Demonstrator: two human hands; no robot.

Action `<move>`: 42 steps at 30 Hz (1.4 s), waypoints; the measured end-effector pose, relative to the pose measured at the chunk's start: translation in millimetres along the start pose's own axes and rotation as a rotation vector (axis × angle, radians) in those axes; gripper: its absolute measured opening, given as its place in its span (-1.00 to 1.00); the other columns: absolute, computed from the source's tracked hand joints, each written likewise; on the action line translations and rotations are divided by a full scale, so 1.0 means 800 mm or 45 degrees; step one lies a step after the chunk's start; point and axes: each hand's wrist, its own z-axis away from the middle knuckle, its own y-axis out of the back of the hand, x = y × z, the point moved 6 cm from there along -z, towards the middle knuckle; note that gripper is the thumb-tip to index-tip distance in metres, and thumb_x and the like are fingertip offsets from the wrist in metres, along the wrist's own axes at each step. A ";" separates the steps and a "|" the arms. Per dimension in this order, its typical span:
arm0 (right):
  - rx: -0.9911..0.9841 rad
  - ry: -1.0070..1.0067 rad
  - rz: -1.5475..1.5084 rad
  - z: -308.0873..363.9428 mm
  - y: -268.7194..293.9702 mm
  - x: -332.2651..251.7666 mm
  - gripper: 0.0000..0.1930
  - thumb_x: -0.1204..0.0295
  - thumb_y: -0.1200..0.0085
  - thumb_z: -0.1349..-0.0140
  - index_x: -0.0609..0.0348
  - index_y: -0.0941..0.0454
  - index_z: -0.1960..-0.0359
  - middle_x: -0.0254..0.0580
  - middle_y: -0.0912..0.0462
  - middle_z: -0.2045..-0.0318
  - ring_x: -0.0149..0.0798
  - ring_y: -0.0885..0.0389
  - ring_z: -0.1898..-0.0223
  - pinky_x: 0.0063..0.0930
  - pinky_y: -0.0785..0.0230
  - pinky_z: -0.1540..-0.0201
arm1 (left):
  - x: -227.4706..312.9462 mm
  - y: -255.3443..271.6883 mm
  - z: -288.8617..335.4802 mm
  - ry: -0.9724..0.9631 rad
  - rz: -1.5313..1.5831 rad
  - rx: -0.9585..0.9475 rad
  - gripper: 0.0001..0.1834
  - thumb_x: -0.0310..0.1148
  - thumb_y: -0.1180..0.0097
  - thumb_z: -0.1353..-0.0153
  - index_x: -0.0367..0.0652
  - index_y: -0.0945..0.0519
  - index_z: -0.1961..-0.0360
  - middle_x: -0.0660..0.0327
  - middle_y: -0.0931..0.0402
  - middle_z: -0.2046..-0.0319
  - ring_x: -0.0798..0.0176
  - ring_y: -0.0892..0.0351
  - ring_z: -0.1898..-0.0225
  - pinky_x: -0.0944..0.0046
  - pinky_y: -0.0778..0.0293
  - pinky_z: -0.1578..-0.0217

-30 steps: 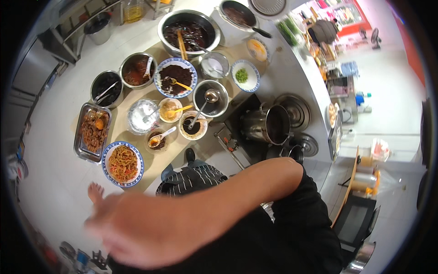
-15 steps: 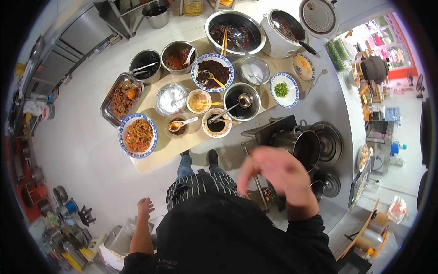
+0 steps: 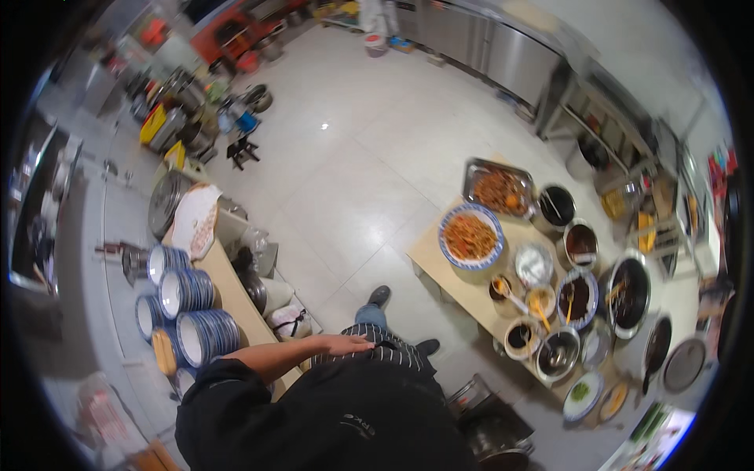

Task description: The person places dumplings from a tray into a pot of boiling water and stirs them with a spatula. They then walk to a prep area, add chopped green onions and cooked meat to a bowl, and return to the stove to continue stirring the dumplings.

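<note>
1. Stacks of blue-rimmed plates (image 3: 188, 314) stand on edge on a counter (image 3: 228, 286) at the left, well apart from the food table.
2. A round metal lid (image 3: 166, 202) and a white cloth (image 3: 195, 220) lie at the far end of that counter.
3. The left hand (image 3: 344, 345) lies flat and open, fingers straight, empty, held over the striped apron (image 3: 385, 349) just right of the counter's near end; the plate stacks are the nearest things to it.
4. The right hand is out of view, so its grip cannot be told.
5. On the wooden table (image 3: 428, 255) at right sits a blue-rimmed plate of noodles (image 3: 470, 235), with a metal tray of food (image 3: 498, 188) beyond it.
6. Further right stand small sauce bowls (image 3: 522, 337) and a large dark pot (image 3: 628, 292).
</note>
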 end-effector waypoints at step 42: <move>-1.100 0.556 1.491 -0.364 -0.659 -1.039 -0.64 0.17 -0.02 -0.34 0.30 -0.52 0.25 0.01 -0.65 0.41 -0.11 -0.63 0.34 -0.28 -0.44 0.24 | -0.485 0.704 0.297 -0.182 1.131 1.610 -0.47 -0.02 -0.22 -0.24 -0.16 -0.57 -0.10 0.09 -0.65 0.06 0.16 -0.61 0.00 0.17 -0.48 -0.02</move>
